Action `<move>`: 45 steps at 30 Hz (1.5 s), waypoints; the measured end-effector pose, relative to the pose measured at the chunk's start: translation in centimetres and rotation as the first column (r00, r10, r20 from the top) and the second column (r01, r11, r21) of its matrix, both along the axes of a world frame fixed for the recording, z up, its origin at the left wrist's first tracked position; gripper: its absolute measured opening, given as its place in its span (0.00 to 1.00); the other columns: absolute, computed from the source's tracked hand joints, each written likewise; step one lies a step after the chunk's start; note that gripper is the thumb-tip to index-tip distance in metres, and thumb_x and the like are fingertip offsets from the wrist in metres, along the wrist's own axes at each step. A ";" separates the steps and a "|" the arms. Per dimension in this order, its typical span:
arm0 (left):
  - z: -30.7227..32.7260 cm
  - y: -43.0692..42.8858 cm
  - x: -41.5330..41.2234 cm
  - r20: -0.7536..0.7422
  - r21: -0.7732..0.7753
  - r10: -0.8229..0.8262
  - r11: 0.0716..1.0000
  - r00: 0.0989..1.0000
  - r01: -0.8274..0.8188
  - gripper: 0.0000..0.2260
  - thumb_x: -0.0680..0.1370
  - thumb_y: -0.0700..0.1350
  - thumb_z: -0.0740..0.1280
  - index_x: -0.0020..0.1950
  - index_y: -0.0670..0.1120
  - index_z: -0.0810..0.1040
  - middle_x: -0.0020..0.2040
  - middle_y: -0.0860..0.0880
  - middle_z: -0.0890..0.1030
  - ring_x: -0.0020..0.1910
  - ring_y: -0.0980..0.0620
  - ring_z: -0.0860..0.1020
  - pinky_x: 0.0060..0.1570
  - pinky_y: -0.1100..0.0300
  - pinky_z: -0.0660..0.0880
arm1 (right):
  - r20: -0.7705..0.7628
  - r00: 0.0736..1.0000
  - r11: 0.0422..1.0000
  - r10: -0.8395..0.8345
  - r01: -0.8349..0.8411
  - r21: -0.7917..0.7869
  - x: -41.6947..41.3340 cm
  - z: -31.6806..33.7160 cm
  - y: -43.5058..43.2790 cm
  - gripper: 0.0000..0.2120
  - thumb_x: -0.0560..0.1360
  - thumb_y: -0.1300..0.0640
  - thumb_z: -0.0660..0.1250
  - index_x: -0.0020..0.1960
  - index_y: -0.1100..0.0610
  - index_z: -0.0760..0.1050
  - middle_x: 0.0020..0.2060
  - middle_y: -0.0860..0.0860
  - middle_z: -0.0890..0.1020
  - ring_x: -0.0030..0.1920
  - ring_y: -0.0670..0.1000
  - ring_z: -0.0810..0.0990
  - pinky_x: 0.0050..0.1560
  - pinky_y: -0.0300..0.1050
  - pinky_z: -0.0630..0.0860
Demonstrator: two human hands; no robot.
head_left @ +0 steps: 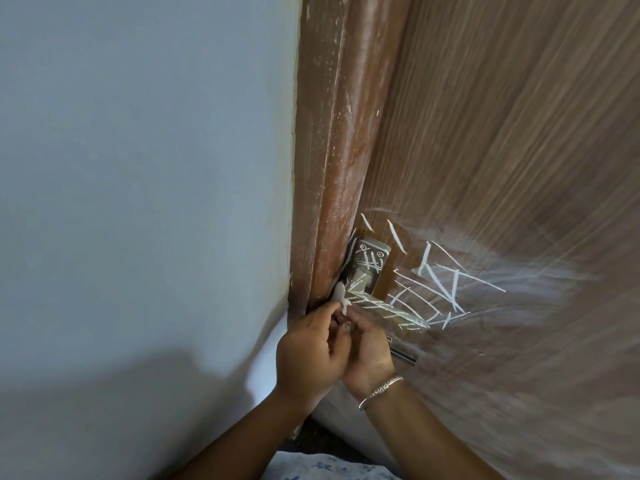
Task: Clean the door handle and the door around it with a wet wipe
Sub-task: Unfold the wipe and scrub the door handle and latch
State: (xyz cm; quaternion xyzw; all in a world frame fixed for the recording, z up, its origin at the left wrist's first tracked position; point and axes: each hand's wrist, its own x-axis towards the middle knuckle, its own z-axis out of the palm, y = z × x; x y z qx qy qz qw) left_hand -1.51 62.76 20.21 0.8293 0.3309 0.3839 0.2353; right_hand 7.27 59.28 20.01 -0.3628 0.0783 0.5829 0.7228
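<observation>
A metal lever door handle [391, 311] on a silver backplate [369, 263] sits on a brown wood-grain door [502, 150]. White scribbled lines cover the handle, the plate and the door to its right. A small white wet wipe [341, 299] sticks up by the base of the lever. My left hand [310, 355] and my right hand [369, 351] are pressed together just below the handle, and both pinch the wipe's lower end between their fingertips. Most of the wipe is hidden by the fingers.
A reddish-brown door frame [332, 150] with white flecks runs along the door's left side. A pale blue wall [138, 202] fills the left. A key or latch part [403, 353] pokes out below the handle. A silver bracelet [379, 391] circles my right wrist.
</observation>
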 end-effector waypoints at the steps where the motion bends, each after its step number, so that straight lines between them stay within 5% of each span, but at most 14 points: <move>1: -0.1 -0.1 0.1 -0.004 -0.012 -0.002 1.000 1.000 0.002 0.17 0.72 0.50 0.63 0.58 0.47 0.79 0.44 0.48 0.85 0.39 0.49 0.82 0.37 0.62 0.77 | 0.022 1.000 1.000 0.004 -0.004 0.007 0.1 0.2 -0.1 0.14 0.77 0.56 0.60 0.39 0.61 0.80 0.33 0.56 0.81 0.35 0.54 0.81 0.43 0.47 0.75; 6: -0.5 -0.3 1.1 -0.021 -0.126 -0.014 0.992 1.000 0.011 0.22 0.75 0.47 0.65 0.68 0.50 0.69 0.46 0.48 0.84 0.42 0.49 0.81 0.40 0.64 0.73 | 0.065 0.998 1.000 0.022 -0.023 0.007 -0.1 0.4 -0.6 0.14 0.78 0.55 0.60 0.55 0.62 0.78 0.44 0.57 0.83 0.45 0.54 0.82 0.53 0.49 0.76; 11: -0.6 -0.3 1.6 -0.034 -0.254 -0.007 0.967 0.999 -0.002 0.21 0.78 0.46 0.62 0.71 0.49 0.65 0.51 0.47 0.82 0.47 0.49 0.80 0.47 0.59 0.77 | 0.046 0.997 0.996 0.063 -0.066 0.054 -0.3 0.7 -1.1 0.16 0.76 0.53 0.60 0.51 0.60 0.83 0.50 0.58 0.82 0.55 0.57 0.79 0.62 0.51 0.71; 15: 0.1 -1.1 1.6 0.083 -0.300 -0.017 0.953 0.996 0.041 0.23 0.76 0.41 0.63 0.69 0.54 0.63 0.58 0.50 0.80 0.53 0.53 0.79 0.52 0.61 0.77 | 0.075 0.991 0.994 0.107 -0.110 0.026 -0.2 0.7 -1.5 0.18 0.77 0.52 0.60 0.60 0.60 0.77 0.55 0.58 0.79 0.60 0.56 0.75 0.70 0.53 0.64; 18: 0.5 -1.2 1.8 0.117 -0.349 -0.059 0.932 0.991 0.096 0.28 0.76 0.38 0.61 0.72 0.59 0.59 0.66 0.54 0.74 0.60 0.56 0.75 0.60 0.64 0.72 | 0.071 0.997 0.999 0.010 -0.014 0.050 -0.9 0.3 -1.0 0.17 0.81 0.55 0.53 0.65 0.60 0.72 0.60 0.57 0.78 0.64 0.55 0.73 0.66 0.49 0.67; 20: 0.5 -1.0 2.0 0.130 -0.394 -0.089 0.909 0.988 0.134 0.29 0.76 0.36 0.59 0.72 0.61 0.58 0.68 0.59 0.69 0.64 0.62 0.70 0.61 0.74 0.64 | 0.136 0.987 0.997 -0.082 0.083 0.002 -1.4 -0.2 -0.7 0.16 0.82 0.59 0.49 0.63 0.61 0.71 0.55 0.53 0.80 0.63 0.52 0.73 0.54 0.40 0.72; 23: 0.2 -0.7 2.2 0.195 -0.557 -0.123 0.803 0.973 0.213 0.29 0.76 0.34 0.57 0.73 0.57 0.59 0.65 0.62 0.67 0.56 0.76 0.68 0.51 0.84 0.62 | 0.511 0.857 0.983 0.070 0.029 -0.183 -1.7 0.2 -2.3 0.15 0.82 0.57 0.52 0.51 0.57 0.78 0.43 0.51 0.83 0.50 0.47 0.81 0.38 0.35 0.75; 26: 0.0 0.0 2.4 0.413 -0.762 -0.097 0.509 0.906 0.402 0.28 0.77 0.32 0.53 0.73 0.53 0.60 0.64 0.61 0.69 0.50 0.77 0.72 0.44 0.78 0.69 | 0.690 0.705 0.982 0.162 -0.044 -0.186 -1.6 1.7 -4.7 0.14 0.81 0.57 0.56 0.44 0.60 0.77 0.25 0.48 0.80 0.25 0.41 0.77 0.23 0.32 0.69; 29: 0.7 0.4 2.9 0.488 -0.820 -0.037 0.324 0.872 0.473 0.21 0.80 0.40 0.51 0.70 0.60 0.62 0.66 0.63 0.63 0.61 0.70 0.66 0.57 0.71 0.65 | 0.811 0.549 0.979 0.203 -0.136 -0.153 -1.8 2.4 -5.8 0.08 0.79 0.62 0.59 0.46 0.60 0.76 0.25 0.48 0.77 0.22 0.40 0.71 0.23 0.30 0.66; 31: 1.3 0.6 3.5 0.477 -0.839 -0.012 0.292 0.879 0.460 0.19 0.81 0.43 0.49 0.66 0.63 0.62 0.66 0.62 0.61 0.65 0.65 0.60 0.64 0.64 0.57 | 0.854 0.472 0.970 0.221 -0.196 -0.144 -1.9 2.5 -6.2 0.06 0.79 0.64 0.60 0.51 0.58 0.75 0.29 0.46 0.79 0.24 0.39 0.73 0.26 0.28 0.67; 35: 1.8 0.9 3.9 0.346 -0.916 0.034 0.231 0.938 0.329 0.20 0.81 0.49 0.50 0.74 0.49 0.58 0.74 0.52 0.60 0.70 0.56 0.61 0.64 0.62 0.59 | 0.896 0.337 0.952 0.288 -0.201 -0.230 -1.7 2.6 -6.8 0.06 0.78 0.60 0.62 0.53 0.53 0.75 0.33 0.48 0.79 0.27 0.39 0.73 0.29 0.29 0.67; 39: 2.1 0.4 3.2 0.374 -0.908 0.005 0.206 0.927 0.365 0.15 0.80 0.50 0.51 0.65 0.56 0.67 0.58 0.63 0.70 0.46 0.70 0.75 0.37 0.76 0.71 | 0.903 0.277 0.934 0.328 -0.239 -0.265 -1.5 2.4 -7.0 0.06 0.77 0.56 0.63 0.53 0.50 0.75 0.33 0.48 0.79 0.28 0.39 0.74 0.30 0.30 0.67; 42: 2.4 0.4 2.9 0.436 -0.877 0.022 0.234 0.900 0.419 0.17 0.80 0.49 0.51 0.69 0.54 0.65 0.61 0.62 0.67 0.60 0.64 0.67 0.55 0.69 0.63 | 0.900 0.262 0.923 0.347 -0.264 -0.279 -1.3 2.4 -7.1 0.06 0.78 0.57 0.63 0.54 0.49 0.74 0.32 0.48 0.79 0.27 0.40 0.74 0.31 0.30 0.67; 45: 3.2 0.5 2.9 0.480 -0.855 0.022 0.234 0.877 0.463 0.20 0.81 0.48 0.48 0.72 0.50 0.62 0.64 0.58 0.66 0.65 0.62 0.62 0.63 0.65 0.56 | 0.911 0.230 0.922 0.341 -0.273 -0.276 -1.3 2.5 -7.2 0.07 0.77 0.54 0.63 0.55 0.47 0.73 0.33 0.49 0.79 0.28 0.40 0.74 0.32 0.33 0.68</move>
